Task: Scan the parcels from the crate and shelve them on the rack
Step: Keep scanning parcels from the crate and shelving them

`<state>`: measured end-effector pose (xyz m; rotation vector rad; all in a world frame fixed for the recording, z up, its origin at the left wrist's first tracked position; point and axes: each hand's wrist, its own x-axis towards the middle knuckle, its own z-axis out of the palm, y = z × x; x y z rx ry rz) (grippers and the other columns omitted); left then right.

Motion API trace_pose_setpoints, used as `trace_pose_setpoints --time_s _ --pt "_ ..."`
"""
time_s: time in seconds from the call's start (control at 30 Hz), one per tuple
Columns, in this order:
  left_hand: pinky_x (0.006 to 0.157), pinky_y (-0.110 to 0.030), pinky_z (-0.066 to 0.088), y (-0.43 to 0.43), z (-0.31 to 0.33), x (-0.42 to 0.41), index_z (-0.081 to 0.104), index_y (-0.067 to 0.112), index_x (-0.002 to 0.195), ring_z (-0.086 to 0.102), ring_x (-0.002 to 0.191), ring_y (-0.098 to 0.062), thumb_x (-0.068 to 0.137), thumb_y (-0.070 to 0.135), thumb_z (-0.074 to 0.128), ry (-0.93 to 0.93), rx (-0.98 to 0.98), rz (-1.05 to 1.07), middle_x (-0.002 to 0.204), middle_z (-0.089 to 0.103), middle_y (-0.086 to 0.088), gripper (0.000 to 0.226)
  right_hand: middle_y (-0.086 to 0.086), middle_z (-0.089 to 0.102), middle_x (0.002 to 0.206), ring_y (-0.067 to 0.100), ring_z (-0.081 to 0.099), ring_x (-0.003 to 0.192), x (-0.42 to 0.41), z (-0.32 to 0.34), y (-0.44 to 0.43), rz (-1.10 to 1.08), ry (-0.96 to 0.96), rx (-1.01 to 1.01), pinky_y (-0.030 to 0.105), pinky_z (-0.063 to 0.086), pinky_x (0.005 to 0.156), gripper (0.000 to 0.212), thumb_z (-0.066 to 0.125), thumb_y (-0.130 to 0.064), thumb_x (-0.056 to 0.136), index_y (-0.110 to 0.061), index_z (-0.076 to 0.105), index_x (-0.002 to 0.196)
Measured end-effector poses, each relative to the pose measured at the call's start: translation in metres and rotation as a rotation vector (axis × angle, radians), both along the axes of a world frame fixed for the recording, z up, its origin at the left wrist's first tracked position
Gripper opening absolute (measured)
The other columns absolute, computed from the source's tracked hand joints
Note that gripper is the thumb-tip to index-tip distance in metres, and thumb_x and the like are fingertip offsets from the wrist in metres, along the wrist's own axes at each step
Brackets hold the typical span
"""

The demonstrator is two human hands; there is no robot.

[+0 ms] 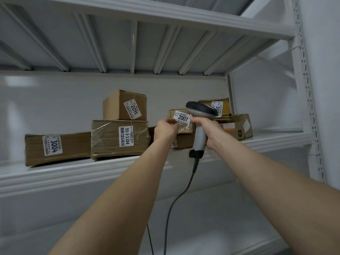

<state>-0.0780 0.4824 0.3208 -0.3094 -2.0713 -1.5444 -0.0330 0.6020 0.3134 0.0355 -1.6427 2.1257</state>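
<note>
Brown cardboard parcels [239, 129] sat on the white rack [73, 172]. A small box [117, 107] marked 2011 stood on a bigger taped box [106, 138], just beside a long flat box [73, 148] marked 3004. A white sticker [182, 118] reading 2007 was held up, touching the grey scanner [199, 140], whose cord [176, 199] hung down.

Plain white wall [327, 52] at right, under soft, even light.
</note>
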Motion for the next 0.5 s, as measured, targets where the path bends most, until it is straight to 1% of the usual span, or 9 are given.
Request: trace_pose_setpoints --time_s 0.03,0.1,0.17,0.23,0.27,0.33,0.37,0.4,0.5 --pt "0.078 -0.028 0.052 0.000 0.000 0.002 0.059 0.020 0.126 0.059 0.086 -0.013 0.092 0.016 0.059 0.002 -0.035 -0.009 0.107 0.063 0.000 0.035 0.006 0.060 0.096 0.017 0.053 0.080 -0.001 -0.002 0.000 -0.001 0.002 0.000 0.029 0.043 0.064 0.045 0.077 -0.026 0.080 -0.009 0.059 0.118" --pt "0.081 -0.026 0.048 0.001 -0.001 0.006 0.053 0.017 0.135 0.056 0.096 -0.015 0.093 0.017 0.056 -0.015 -0.090 -0.041 0.121 0.062 -0.004 0.042 0.007 0.061 0.099 0.018 0.054 0.081 -0.001 -0.006 0.000 0.001 -0.002 0.000 0.030 0.044 0.066 0.050 0.078 -0.026 0.079 -0.009 0.059 0.121" --pt "0.086 -0.026 0.045 0.001 -0.004 0.011 0.049 0.015 0.139 0.055 0.111 -0.019 0.095 0.014 0.053 -0.046 -0.136 -0.095 0.133 0.057 -0.006 0.045 0.007 0.062 0.101 0.019 0.055 0.083 -0.001 -0.011 -0.001 -0.001 -0.014 -0.003 0.031 0.046 0.070 0.053 0.079 -0.028 0.077 -0.008 0.059 0.121" --pt "0.096 -0.028 0.043 0.001 -0.007 0.014 0.048 0.012 0.139 0.050 0.122 -0.023 0.095 0.010 0.050 -0.058 -0.180 -0.121 0.139 0.052 -0.008 0.044 0.007 0.062 0.097 0.019 0.055 0.081 0.001 -0.014 0.000 -0.013 -0.019 -0.011 0.032 0.047 0.071 0.052 0.080 -0.028 0.076 -0.008 0.059 0.120" --pt "0.099 -0.030 0.042 0.001 -0.009 0.015 0.050 0.012 0.138 0.050 0.124 -0.023 0.095 0.010 0.050 -0.052 -0.191 -0.119 0.139 0.052 -0.009 0.043 0.007 0.062 0.095 0.020 0.056 0.081 0.002 -0.016 0.001 -0.020 -0.019 -0.013 0.033 0.050 0.074 0.051 0.080 -0.028 0.076 -0.008 0.060 0.118" --pt "0.101 -0.032 0.043 0.003 -0.010 0.019 0.053 0.013 0.136 0.050 0.125 -0.024 0.096 0.011 0.051 -0.033 -0.195 -0.115 0.139 0.052 -0.008 0.040 0.007 0.061 0.094 0.023 0.057 0.086 0.002 -0.018 0.003 -0.034 -0.023 -0.017 0.040 0.053 0.087 0.049 0.079 -0.028 0.077 -0.008 0.059 0.117" --pt "0.103 -0.032 0.044 0.004 -0.010 0.020 0.053 0.014 0.135 0.049 0.125 -0.024 0.096 0.011 0.050 -0.029 -0.197 -0.119 0.139 0.052 -0.008 0.039 0.007 0.060 0.094 0.024 0.057 0.090 0.003 -0.020 0.004 -0.044 -0.027 -0.016 0.043 0.052 0.093 0.047 0.078 -0.028 0.077 -0.009 0.058 0.116" --pt "0.104 -0.034 0.045 0.005 -0.011 0.020 0.053 0.014 0.135 0.050 0.125 -0.025 0.097 0.010 0.049 -0.025 -0.199 -0.124 0.140 0.051 -0.008 0.039 0.007 0.060 0.095 0.025 0.057 0.092 0.004 -0.020 0.004 -0.054 -0.031 -0.014 0.045 0.050 0.096 0.047 0.078 -0.029 0.078 -0.010 0.057 0.116" --pt "0.106 -0.041 0.043 0.007 -0.014 0.021 0.051 0.014 0.138 0.050 0.126 -0.030 0.097 0.008 0.045 -0.020 -0.244 -0.141 0.141 0.050 -0.010 0.041 0.010 0.061 0.102 0.026 0.058 0.097 0.003 -0.022 0.004 -0.063 -0.049 -0.011 0.047 0.050 0.095 0.050 0.078 -0.030 0.078 -0.011 0.055 0.118"
